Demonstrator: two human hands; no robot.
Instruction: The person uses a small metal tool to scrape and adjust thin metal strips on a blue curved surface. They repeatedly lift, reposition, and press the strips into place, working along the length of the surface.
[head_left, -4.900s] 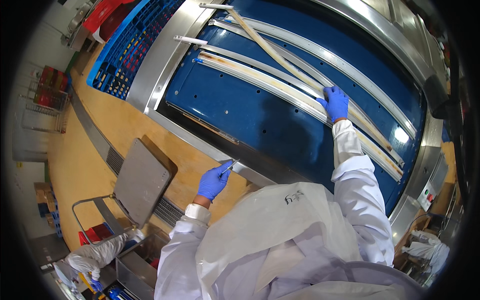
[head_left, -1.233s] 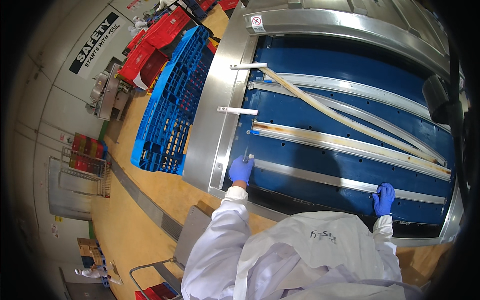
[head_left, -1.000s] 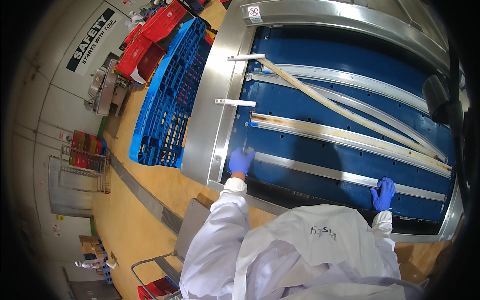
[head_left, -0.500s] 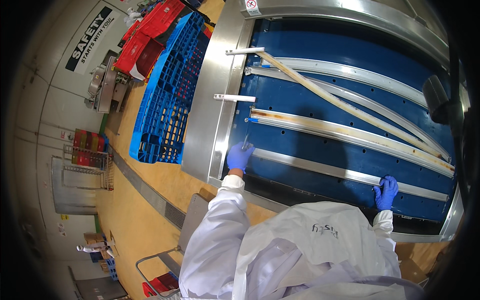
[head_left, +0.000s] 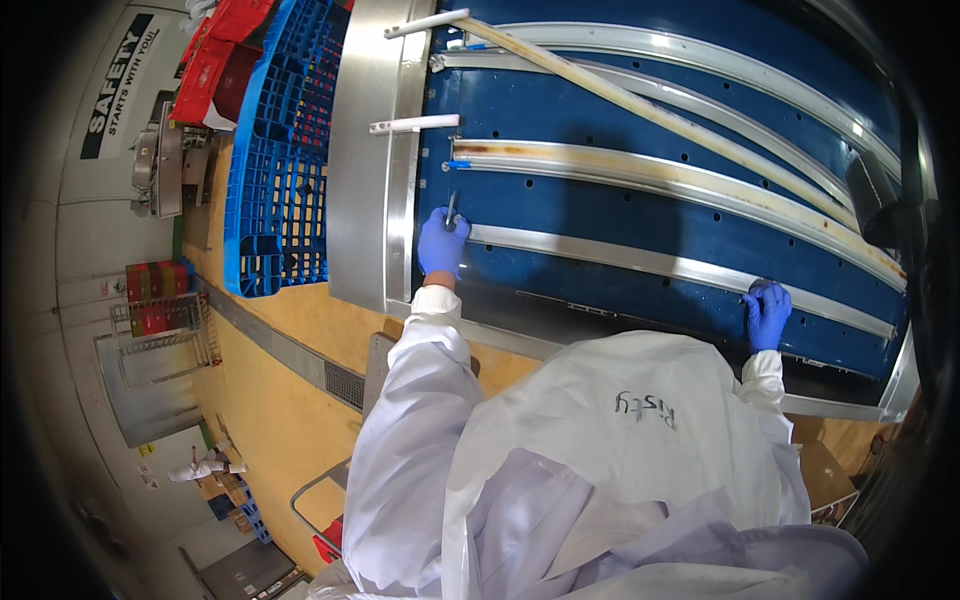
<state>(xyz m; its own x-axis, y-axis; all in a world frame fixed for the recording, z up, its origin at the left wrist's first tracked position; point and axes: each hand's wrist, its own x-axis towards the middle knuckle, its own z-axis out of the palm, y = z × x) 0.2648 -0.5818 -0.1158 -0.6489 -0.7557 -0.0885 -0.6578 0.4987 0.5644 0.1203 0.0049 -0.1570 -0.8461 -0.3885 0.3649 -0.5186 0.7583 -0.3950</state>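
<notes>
Gloved hands on blue conveyor rail
Left hand (head_left: 442,243) grips small tool (head_left: 451,207), probably; right hand (head_left: 767,313) fingers curled on metal rail (head_left: 640,262)

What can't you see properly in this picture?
- Head view: the small tool in the left hand is too small to identify.
- The right hand hides whatever its fingers touch on the metal rail.
- The blue belt is cut off at the right rim.

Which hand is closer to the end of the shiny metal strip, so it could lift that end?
Probably the left hand: it sits right at the near end of the metal strip on the blue table. The right hand rests farther along it.
</notes>
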